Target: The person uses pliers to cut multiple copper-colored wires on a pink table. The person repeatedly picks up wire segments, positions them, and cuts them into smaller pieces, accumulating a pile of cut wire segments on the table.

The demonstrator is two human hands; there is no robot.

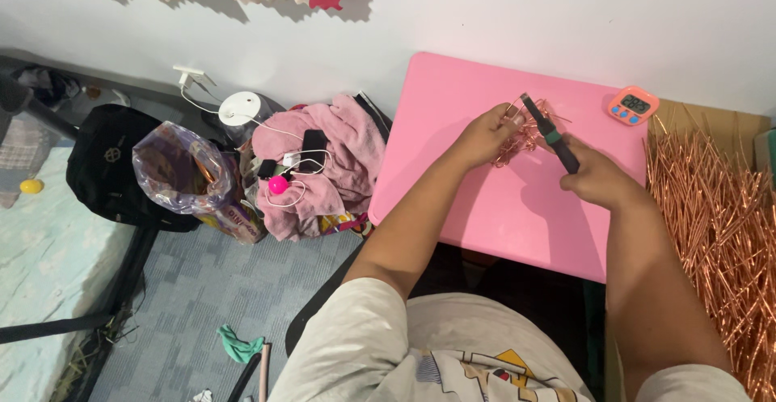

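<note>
- We have bare room on the pink plastic tabletop (517, 224) near its front edge.
- Our small orange digital timer (633, 105) blocks the far right corner.
- A heap of copper wire strands (719, 216) crowds the right edge.

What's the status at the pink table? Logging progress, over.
Left hand grips copper wire bundle. Right hand shut on dark pliers, tip at bundle. Orange timer clear of work.

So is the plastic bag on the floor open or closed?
Open: the clear plastic bag gapes at its top, showing things inside.
</note>
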